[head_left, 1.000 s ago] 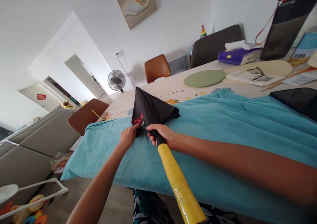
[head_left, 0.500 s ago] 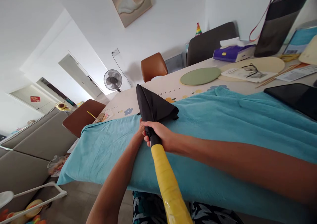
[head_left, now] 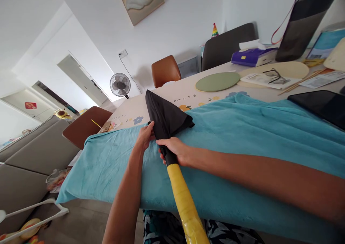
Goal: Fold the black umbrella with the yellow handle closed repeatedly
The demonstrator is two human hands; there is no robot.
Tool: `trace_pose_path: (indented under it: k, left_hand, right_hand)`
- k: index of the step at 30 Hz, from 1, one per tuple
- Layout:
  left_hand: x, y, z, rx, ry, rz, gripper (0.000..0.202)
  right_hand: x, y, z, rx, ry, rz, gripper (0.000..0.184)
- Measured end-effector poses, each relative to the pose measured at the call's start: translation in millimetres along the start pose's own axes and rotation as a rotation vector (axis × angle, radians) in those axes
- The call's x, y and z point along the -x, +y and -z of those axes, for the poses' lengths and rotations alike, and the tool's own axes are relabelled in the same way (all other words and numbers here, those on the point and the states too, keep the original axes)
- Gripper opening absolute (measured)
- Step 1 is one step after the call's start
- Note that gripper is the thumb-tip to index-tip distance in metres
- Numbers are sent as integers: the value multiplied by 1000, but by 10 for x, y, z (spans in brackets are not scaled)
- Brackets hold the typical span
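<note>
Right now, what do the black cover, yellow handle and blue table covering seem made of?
Black cover: thin matte fabric, likely synthetic; it folds and creases. Yellow handle: probably grip tape under glossy film; it shines. Blue covering: towelling or fleece; fuzzy nap.

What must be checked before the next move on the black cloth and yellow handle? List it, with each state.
1. Right hand closed round the black cloth's narrow end, just above the yellow handle: ok.
2. Left hand pinching the cloth's left edge: ok.
3. Cloth resting on the teal towel: ok.
4. Handle's near end supported: cannot tell; it overhangs the towel's edge and leaves the picture.
5. Black tablet apart from the cloth: ok.
</note>
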State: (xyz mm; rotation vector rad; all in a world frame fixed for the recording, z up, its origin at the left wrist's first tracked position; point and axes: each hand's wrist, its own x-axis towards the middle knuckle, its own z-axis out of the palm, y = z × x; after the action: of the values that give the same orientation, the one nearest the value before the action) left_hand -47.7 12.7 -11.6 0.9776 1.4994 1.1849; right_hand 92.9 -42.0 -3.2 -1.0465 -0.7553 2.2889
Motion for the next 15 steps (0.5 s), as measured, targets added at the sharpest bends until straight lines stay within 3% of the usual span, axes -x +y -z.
trace_pose_path:
  k: [3,7,15]
  left_hand:
    - [-12,14,-69,24,-23,74,31]
    - [17,33,-140,220,-108,175,27]
    - [28,-50,-123,505,-109,213,20]
  right_hand:
    - [12,9,-7,47,-18,3,13]
    - [30,28,-35,99,-13,42,14]
    - [-34,133,-117,16,-62,62,18]
